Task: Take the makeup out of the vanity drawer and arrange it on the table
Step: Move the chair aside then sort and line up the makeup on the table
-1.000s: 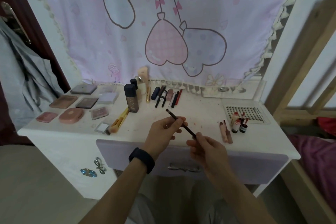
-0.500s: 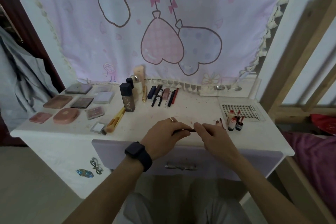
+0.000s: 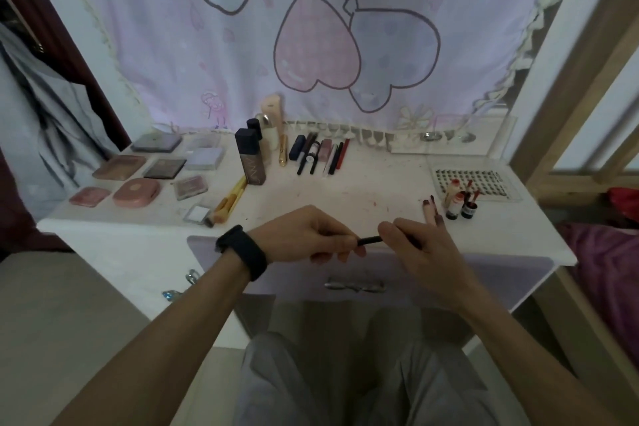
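"Above the drawer (image 3: 501,273) front, what do we record?"

"We find a thin dark pencil (image 3: 369,240) held level near the table (image 3: 345,197) edge. The left hand (image 3: 311,235) pinches one end, fingers curled; the right hand (image 3: 418,245) pinches the other, thumb and fingers clamped on it."

"And the rest of the makeup?"

"We note compacts (image 3: 119,167) at left, pens (image 3: 320,156) in a row at the back, small bottles (image 3: 456,204) at right."
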Tool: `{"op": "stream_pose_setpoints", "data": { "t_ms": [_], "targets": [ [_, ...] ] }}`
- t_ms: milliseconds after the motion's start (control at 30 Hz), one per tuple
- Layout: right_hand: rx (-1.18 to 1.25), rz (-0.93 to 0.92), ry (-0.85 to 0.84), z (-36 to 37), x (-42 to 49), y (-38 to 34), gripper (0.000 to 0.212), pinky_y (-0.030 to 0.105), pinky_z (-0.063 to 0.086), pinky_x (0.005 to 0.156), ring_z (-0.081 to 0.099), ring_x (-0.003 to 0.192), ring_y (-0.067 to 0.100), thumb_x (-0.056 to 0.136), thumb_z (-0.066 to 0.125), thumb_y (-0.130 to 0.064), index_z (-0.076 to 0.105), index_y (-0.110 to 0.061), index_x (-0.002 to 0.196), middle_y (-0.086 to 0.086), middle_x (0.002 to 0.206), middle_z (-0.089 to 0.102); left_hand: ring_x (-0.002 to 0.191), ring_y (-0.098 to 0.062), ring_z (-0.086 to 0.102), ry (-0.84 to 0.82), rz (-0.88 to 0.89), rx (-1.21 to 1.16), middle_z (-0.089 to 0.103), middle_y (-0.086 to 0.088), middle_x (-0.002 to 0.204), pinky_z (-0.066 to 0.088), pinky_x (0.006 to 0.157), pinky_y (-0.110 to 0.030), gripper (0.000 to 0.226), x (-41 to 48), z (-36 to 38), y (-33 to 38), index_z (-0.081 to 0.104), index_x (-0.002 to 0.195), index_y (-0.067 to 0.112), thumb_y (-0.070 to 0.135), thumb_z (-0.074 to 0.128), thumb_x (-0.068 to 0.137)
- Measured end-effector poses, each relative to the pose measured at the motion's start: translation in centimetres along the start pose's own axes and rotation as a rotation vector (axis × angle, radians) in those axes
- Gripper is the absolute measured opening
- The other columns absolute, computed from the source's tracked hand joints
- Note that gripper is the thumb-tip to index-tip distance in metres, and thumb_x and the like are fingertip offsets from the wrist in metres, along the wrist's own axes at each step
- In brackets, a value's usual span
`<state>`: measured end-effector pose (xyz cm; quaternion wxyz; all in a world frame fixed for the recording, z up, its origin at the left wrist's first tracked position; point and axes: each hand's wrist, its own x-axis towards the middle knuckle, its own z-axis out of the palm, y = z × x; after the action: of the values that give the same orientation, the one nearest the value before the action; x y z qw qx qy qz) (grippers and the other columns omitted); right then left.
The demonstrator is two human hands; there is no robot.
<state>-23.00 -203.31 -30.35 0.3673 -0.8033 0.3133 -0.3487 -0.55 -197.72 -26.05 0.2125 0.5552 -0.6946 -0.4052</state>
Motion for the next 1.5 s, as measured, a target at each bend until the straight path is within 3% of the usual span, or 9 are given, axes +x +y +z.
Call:
{"op": "stream_pose_setpoints", "data": {
  "t_ms": [233, 367, 467, 633, 800, 1000, 1133, 1267, 1500],
  "targets": [
    [0.126, 0.148, 0.056, -0.9, -0.2, 1.5, 0.051, 0.021, 0.033, 0.047, 0.035, 0.044, 0.012, 0.087, 0.05, -0.057, 0.041, -0.015, 0.061, 0.0, 0.05, 0.036, 0.066, -0.004, 0.064, 0.231, 0.027, 0.193, 0.074, 0.013, 0.084, 0.047, 0.066, -0.012, 0.017, -0.5, 0.3, -0.1, 0.077, 0.101, 0.029, 0.035, 0.062, 0.096],
    [0.258, 0.228, 0.044, -1.0, -0.4, 2.1, 0.047, 0.016, 0.031, 0.042, 0.032, 0.041, 0.007, 0.092, 0.052, -0.055, 0.043, -0.025, 0.056, -0.008, 0.048, 0.035, 0.083, -0.019, 0.063, 0.385, 0.21, 0.774, 0.071, -0.002, 0.097, 0.048, 0.07, -0.028, 0.025, -0.6, 1.6, -0.2, 0.067, 0.121, 0.018, 0.026, 0.054, 0.101],
    [0.38, 0.283, 0.201, -4.0, -1.1, 2.6, 0.049, 0.017, 0.03, 0.039, 0.033, 0.04, 0.007, 0.099, 0.055, -0.047, 0.052, -0.027, 0.055, -0.01, 0.048, 0.039, 0.073, -0.028, 0.069, 0.543, 0.373, 1.006, 0.072, -0.01, 0.084, 0.051, 0.052, -0.032, 0.024, -2.6, 0.1, -2.7, 0.072, 0.108, 0.008, 0.007, 0.073, 0.084],
    [0.332, 0.186, 0.202, -4.6, -1.6, 1.1, 0.045, 0.022, 0.035, 0.04, 0.04, 0.041, 0.014, 0.105, 0.049, -0.042, 0.048, -0.023, 0.064, -0.003, 0.054, 0.042, 0.077, -0.014, 0.069, 0.76, 0.011, 0.499, 0.074, 0.004, 0.089, 0.049, 0.064, -0.027, 0.021, -2.5, -0.6, -4.6, 0.067, 0.114, 0.019, 0.029, 0.056, 0.1],
    [0.595, 0.383, 0.22, -0.9, -0.8, -0.4, 0.041, 0.023, 0.029, 0.039, 0.034, 0.043, 0.015, 0.103, 0.049, -0.038, 0.048, -0.015, 0.069, -0.001, 0.057, 0.038, 0.08, -0.002, 0.071, 0.81, -0.032, -0.237, 0.076, 0.014, 0.091, 0.052, 0.068, -0.019, 0.011, 1.1, 2.3, -1.8, 0.059, 0.106, 0.025, 0.033, 0.053, 0.101],
    [0.22, 0.455, 0.278, -2.4, -1.5, 1.2, 0.042, 0.031, 0.04, 0.051, 0.046, 0.048, 0.013, 0.1, 0.053, -0.045, 0.058, -0.013, 0.074, -0.003, 0.054, 0.05, 0.082, 0.002, 0.065, 0.909, 0.046, -0.112, 0.071, 0.014, 0.085, 0.048, 0.071, -0.012, 0.01, 1.5, 0.9, -0.3, 0.065, 0.097, 0.028, 0.036, 0.068, 0.092],
    [-0.112, 0.383, 0.252, -3.2, -1.3, 1.4, 0.031, 0.038, 0.054, 0.065, 0.061, 0.062, 0.015, 0.099, 0.053, -0.045, 0.065, -0.022, 0.083, -0.004, 0.068, 0.065, 0.087, 0.005, 0.059, 0.721, 0.157, 0.245, 0.066, 0.023, 0.089, 0.042, 0.069, -0.006, 0.011, 2.1, 0.8, 1.3, 0.069, 0.102, 0.034, 0.036, 0.069, 0.091],
    [-0.222, 0.275, 0.273, -3.4, -1.1, 1.4, 0.021, 0.022, 0.051, 0.062, 0.063, 0.071, 0.004, 0.098, 0.055, -0.043, 0.063, -0.028, 0.086, -0.011, 0.071, 0.067, 0.082, -0.001, 0.049, 0.612, 0.123, 0.571, 0.063, 0.021, 0.089, 0.039, 0.064, -0.014, 0.016, 3.4, 1.5, 3.1, 0.07, 0.102, 0.036, 0.047, 0.063, 0.093],
    [-0.055, 0.198, 0.636, -1.2, -1.5, 0.3, 0.013, 0.004, 0.044, 0.065, 0.061, 0.081, -0.01, 0.1, 0.052, -0.04, 0.06, -0.043, 0.09, -0.03, 0.078, 0.064, 0.072, 0.0, 0.064, 0.554, -0.174, -0.473, 0.076, 0.015, 0.084, 0.047, 0.064, -0.019, 0.019, 5.1, 5.1, 4.4, 0.076, 0.09, 0.025, 0.042, 0.066, 0.092]
  ]
}}
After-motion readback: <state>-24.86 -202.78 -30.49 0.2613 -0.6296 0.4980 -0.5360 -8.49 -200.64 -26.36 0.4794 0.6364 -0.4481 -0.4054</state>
